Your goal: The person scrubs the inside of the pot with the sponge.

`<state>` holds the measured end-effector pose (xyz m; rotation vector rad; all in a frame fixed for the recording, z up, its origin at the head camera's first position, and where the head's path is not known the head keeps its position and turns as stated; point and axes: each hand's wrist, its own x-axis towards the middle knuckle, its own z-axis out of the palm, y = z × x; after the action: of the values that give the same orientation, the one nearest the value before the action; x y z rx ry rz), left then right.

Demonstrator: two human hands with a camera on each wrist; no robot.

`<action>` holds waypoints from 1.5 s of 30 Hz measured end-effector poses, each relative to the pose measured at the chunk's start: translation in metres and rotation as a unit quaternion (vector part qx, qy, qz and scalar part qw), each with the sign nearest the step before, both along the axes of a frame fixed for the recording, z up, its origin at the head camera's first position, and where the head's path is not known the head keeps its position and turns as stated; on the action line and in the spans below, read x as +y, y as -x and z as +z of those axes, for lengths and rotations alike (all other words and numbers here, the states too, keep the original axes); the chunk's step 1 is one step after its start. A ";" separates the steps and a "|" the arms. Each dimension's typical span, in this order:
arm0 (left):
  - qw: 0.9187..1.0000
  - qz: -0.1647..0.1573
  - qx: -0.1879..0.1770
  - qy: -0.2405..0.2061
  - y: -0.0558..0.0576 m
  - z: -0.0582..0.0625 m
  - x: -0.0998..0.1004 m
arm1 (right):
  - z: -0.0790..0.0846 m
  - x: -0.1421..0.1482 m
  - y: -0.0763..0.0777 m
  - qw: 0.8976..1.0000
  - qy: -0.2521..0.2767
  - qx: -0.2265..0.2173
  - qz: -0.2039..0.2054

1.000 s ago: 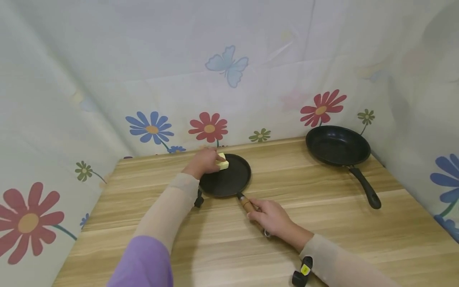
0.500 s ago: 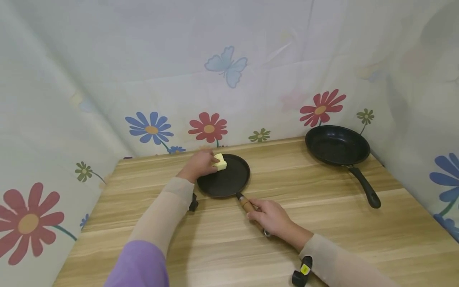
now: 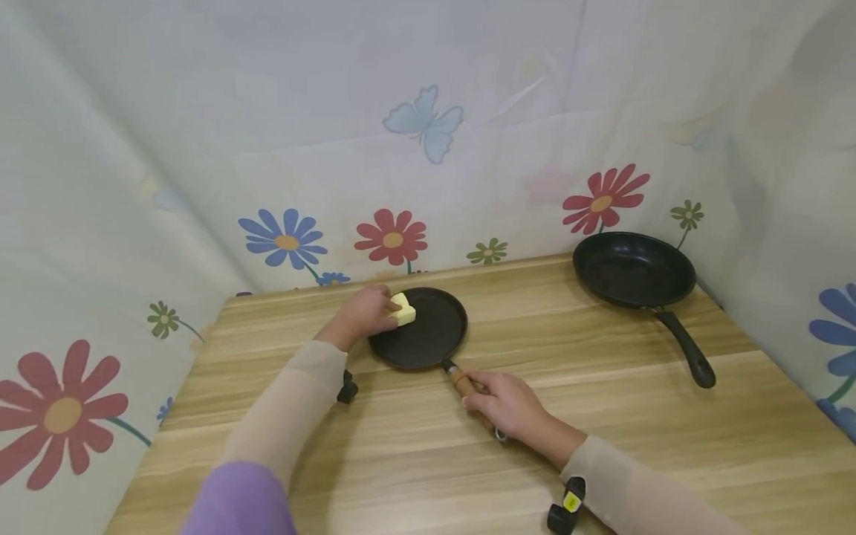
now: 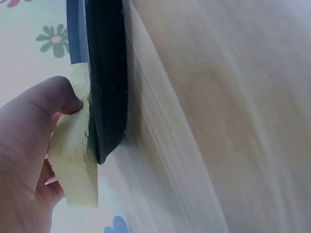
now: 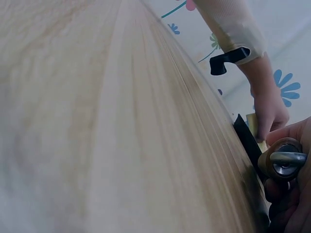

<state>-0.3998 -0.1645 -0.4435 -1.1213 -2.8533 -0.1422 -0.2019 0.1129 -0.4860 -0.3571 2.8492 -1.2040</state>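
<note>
A flat black pan with a low rim lies on the wooden table, its handle pointing toward the front right. My left hand pinches a pale yellow sponge against the left part of the pan's inside. In the left wrist view the thumb presses into the sponge, which bulges out past the pan's rim. My right hand grips the pan's wooden handle, whose end with a metal ring shows in the right wrist view.
A deeper black frying pan stands at the table's back right, its black handle pointing forward. The wooden table meets a flower-printed cloth wall at the back and sides.
My left hand has slid the sponge leftward and slightly nearer across the pan. My right hand keeps its grip on the handle, and the pan has hardly moved.
</note>
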 end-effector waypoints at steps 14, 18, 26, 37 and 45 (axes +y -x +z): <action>1.000 -0.002 0.011 0.006 -0.018 0.001 -0.022 | -0.001 0.005 0.003 1.000 0.014 -0.015 0.012; 1.000 0.010 0.017 0.008 -0.015 -0.001 -0.022 | 0.000 0.007 0.005 0.998 0.038 -0.032 0.035; 0.999 0.013 0.041 -0.012 0.002 -0.008 -0.020 | 0.000 0.008 0.009 0.993 0.070 -0.057 0.071; 0.998 0.009 0.052 -0.023 0.018 -0.008 -0.004 | -0.003 0.009 0.014 0.988 0.096 -0.061 0.101; 0.997 -0.002 0.065 -0.046 0.025 -0.014 0.017 | -0.001 0.011 0.013 0.986 0.106 -0.064 0.111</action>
<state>-0.4250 -0.1475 -0.4572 -1.0766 -2.7009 -0.1922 -0.2144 0.1242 -0.4868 -0.5642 2.5013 -1.4288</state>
